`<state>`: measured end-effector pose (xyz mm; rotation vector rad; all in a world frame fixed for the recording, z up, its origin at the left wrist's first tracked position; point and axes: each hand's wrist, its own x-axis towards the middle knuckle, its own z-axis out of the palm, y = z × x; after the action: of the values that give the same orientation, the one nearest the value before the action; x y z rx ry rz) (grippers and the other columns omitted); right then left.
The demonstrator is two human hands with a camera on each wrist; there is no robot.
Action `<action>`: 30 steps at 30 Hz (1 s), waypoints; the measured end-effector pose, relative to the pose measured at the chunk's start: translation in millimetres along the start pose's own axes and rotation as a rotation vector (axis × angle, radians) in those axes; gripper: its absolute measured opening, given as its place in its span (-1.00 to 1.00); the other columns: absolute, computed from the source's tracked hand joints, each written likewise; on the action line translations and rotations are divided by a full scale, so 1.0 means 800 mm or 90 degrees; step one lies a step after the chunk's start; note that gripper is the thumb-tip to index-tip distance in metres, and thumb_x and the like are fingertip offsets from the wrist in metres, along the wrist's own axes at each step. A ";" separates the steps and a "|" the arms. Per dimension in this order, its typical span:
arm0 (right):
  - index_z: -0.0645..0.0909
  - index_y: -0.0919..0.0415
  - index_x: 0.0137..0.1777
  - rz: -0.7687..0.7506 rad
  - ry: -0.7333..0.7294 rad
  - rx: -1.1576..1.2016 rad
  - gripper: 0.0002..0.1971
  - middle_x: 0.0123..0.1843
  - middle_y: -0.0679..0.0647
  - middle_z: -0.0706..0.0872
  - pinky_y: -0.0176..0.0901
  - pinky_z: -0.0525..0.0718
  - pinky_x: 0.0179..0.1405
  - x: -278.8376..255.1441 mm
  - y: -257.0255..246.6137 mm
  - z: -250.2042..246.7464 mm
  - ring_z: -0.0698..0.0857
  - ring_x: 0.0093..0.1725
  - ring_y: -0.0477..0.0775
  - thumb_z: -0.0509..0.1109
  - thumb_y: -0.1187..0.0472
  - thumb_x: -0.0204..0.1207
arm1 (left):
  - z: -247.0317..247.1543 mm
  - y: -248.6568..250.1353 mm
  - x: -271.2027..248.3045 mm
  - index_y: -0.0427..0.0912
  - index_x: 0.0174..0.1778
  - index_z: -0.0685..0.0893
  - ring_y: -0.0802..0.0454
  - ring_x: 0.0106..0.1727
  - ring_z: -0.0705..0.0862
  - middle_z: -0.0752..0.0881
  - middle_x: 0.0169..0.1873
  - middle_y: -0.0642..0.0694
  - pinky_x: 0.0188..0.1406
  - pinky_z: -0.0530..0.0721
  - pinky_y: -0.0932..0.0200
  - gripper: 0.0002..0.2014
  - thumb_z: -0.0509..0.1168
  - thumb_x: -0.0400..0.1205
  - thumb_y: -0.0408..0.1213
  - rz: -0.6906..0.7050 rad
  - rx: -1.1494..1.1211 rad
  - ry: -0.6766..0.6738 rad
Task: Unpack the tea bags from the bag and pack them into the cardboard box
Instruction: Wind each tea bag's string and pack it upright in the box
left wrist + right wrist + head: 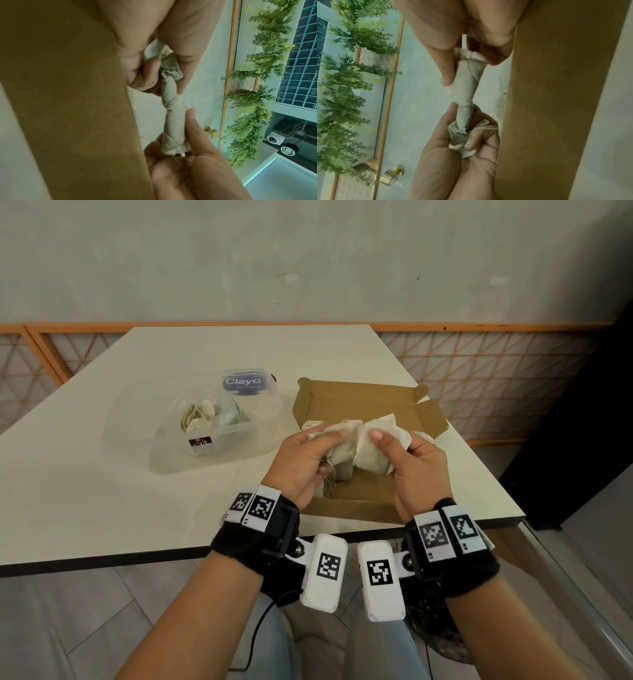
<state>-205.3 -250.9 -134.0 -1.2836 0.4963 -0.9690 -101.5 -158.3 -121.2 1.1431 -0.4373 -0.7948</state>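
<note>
Over the open cardboard box [359,402], both hands hold pale tea bags that are bunched together. My left hand [320,448] grips a crumpled cluster of tea bags [337,440], with strings hanging below it. My right hand [394,448] pinches another tea bag [385,426] between thumb and fingers. In the left wrist view the tea bags [173,121] stretch between the two hands beside the box wall [68,94]. The right wrist view shows the same tea bags [465,83] and the box [547,94]. A clear plastic bag [205,416] with more tea bags lies to the left.
The pale table [102,491] has its near edge just below my wrists and its right edge close to the box. The box flaps [430,417] stand open at the right. A wall with an orange lattice rail [479,378] runs behind.
</note>
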 end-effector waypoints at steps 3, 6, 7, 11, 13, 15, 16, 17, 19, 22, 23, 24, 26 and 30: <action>0.69 0.42 -0.19 0.017 0.061 -0.028 -0.76 -0.28 0.38 0.60 0.04 0.58 -0.08 0.004 0.004 0.003 0.57 -0.17 0.13 0.40 0.19 0.53 | -0.004 -0.001 0.001 -0.23 0.09 0.73 0.14 -0.32 0.58 0.70 -0.10 -0.14 -0.64 0.41 0.43 -0.79 0.30 0.59 -0.49 0.017 -0.025 0.016; 0.71 0.37 -0.17 0.015 0.035 -0.016 -0.79 -0.23 0.28 0.66 0.08 0.61 0.01 0.000 -0.002 0.004 0.62 -0.11 0.15 0.40 0.19 0.52 | -0.003 -0.001 0.001 -0.19 -0.07 0.69 0.11 -0.34 0.57 0.69 -0.17 -0.14 -0.64 0.40 0.42 -0.87 0.35 0.56 -0.49 0.024 -0.047 0.034; 0.74 0.30 -0.18 0.017 -0.001 0.016 -0.82 -0.19 0.22 0.72 0.11 0.64 0.08 -0.003 -0.006 0.004 0.67 -0.06 0.16 0.44 0.16 0.47 | -0.003 -0.002 0.001 -0.18 -0.16 0.65 0.12 -0.35 0.58 0.70 -0.20 -0.14 -0.65 0.39 0.42 -0.90 0.37 0.56 -0.47 0.021 -0.049 0.041; 0.79 0.24 -0.11 0.008 -0.147 0.083 -0.55 0.02 0.31 0.73 0.12 0.67 0.18 -0.009 -0.018 -0.003 0.70 0.14 0.24 0.64 -0.09 0.11 | -0.004 -0.005 0.006 -0.14 -0.31 0.61 0.10 -0.39 0.64 0.74 -0.28 -0.11 -0.53 0.49 0.31 -0.85 0.42 0.54 -0.39 0.029 -0.025 0.049; 0.80 0.20 -0.13 0.000 -0.204 0.104 -0.55 -0.03 0.22 0.76 0.05 0.70 0.10 -0.010 -0.024 -0.003 0.71 0.09 0.17 0.65 -0.11 0.09 | -0.001 -0.006 0.004 -0.16 -0.30 0.61 0.08 -0.42 0.66 0.74 -0.36 -0.08 -0.46 0.57 0.23 -0.86 0.39 0.56 -0.38 0.038 -0.020 0.043; 0.81 0.15 -0.17 -0.003 -0.240 0.126 -0.67 -0.12 0.09 0.79 -0.04 0.72 0.01 -0.010 -0.029 0.000 0.72 0.01 0.07 0.61 -0.04 0.14 | 0.002 -0.005 0.002 -0.18 -0.28 0.58 0.14 -0.52 0.63 0.70 -0.48 -0.02 -0.56 0.58 0.31 -0.86 0.35 0.59 -0.40 0.044 -0.014 0.043; 0.81 0.14 -0.17 0.000 -0.248 0.131 -0.72 -0.13 0.07 0.79 -0.05 0.72 0.00 -0.009 -0.030 0.001 0.72 -0.01 0.05 0.57 0.01 0.18 | 0.002 -0.006 0.002 -0.18 -0.29 0.55 0.15 -0.55 0.60 0.66 -0.52 -0.02 -0.59 0.56 0.32 -0.84 0.34 0.60 -0.40 0.046 -0.002 0.047; 0.81 0.14 -0.16 0.006 -0.248 0.125 -0.76 -0.12 0.08 0.80 -0.03 0.73 0.00 -0.008 -0.029 0.002 0.72 0.00 0.06 0.54 0.05 0.20 | 0.002 -0.006 0.002 -0.18 -0.29 0.53 0.14 -0.55 0.56 0.63 -0.53 -0.03 -0.59 0.53 0.31 -0.83 0.33 0.60 -0.40 0.045 0.014 0.050; 0.81 0.15 -0.14 0.022 -0.229 0.062 -0.81 -0.07 0.09 0.82 0.01 0.72 0.06 -0.004 -0.025 0.005 0.72 0.04 0.07 0.50 0.14 0.26 | 0.002 -0.006 0.003 -0.19 -0.24 0.59 0.03 -0.43 0.56 0.63 -0.43 -0.13 -0.48 0.49 0.23 -0.88 0.30 0.63 -0.39 0.042 0.043 0.050; 0.76 0.20 -0.07 0.014 -0.193 -0.064 -0.87 -0.14 -0.02 0.83 -0.21 0.72 -0.01 0.001 -0.023 0.005 0.75 -0.01 -0.08 0.43 0.33 0.42 | 0.002 -0.006 0.002 -0.22 -0.15 0.71 0.03 -0.38 0.54 0.61 -0.39 -0.16 -0.46 0.43 0.22 -0.87 0.27 0.65 -0.37 0.033 0.044 0.043; 0.75 0.20 -0.07 0.011 -0.173 -0.085 -0.87 -0.19 -0.07 0.83 -0.31 0.70 -0.10 0.001 -0.026 0.004 0.75 -0.07 -0.16 0.42 0.36 0.45 | 0.002 -0.005 0.000 -0.22 -0.17 0.70 0.10 -0.46 0.52 0.58 -0.46 -0.10 -0.55 0.41 0.32 -0.87 0.27 0.65 -0.37 0.032 0.037 0.046; 0.74 0.21 -0.06 0.004 -0.146 -0.099 -0.87 -0.24 -0.10 0.81 -0.39 0.68 -0.19 0.003 -0.029 0.003 0.74 -0.15 -0.23 0.41 0.38 0.46 | 0.003 -0.004 0.000 -0.22 -0.17 0.69 0.16 -0.52 0.51 0.57 -0.49 -0.06 -0.63 0.38 0.37 -0.89 0.30 0.64 -0.35 0.030 0.026 0.049; 0.75 0.24 -0.02 -0.026 -0.069 -0.149 -0.87 -0.26 -0.12 0.78 -0.45 0.65 -0.26 0.009 -0.033 -0.002 0.72 -0.25 -0.32 0.44 0.35 0.46 | 0.002 -0.003 0.000 -0.20 -0.12 0.67 0.21 -0.55 0.52 0.57 -0.47 -0.03 -0.69 0.36 0.41 -0.92 0.35 0.62 -0.27 0.026 0.012 0.053; 0.77 0.09 -0.15 -0.032 -0.029 -0.156 -0.91 -0.19 -0.05 0.81 -0.14 0.73 -0.04 0.014 -0.043 -0.007 0.76 -0.09 -0.09 0.49 0.29 0.42 | 0.003 -0.004 0.001 -0.23 -0.05 0.68 0.22 -0.56 0.52 0.56 -0.41 -0.03 -0.67 0.36 0.42 -0.87 0.37 0.60 -0.24 0.032 0.023 0.062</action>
<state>-214.6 -262.6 -100.8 -1.5409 0.5627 -0.9399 -103.8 -160.9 -123.6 1.1947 -0.3996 -0.6871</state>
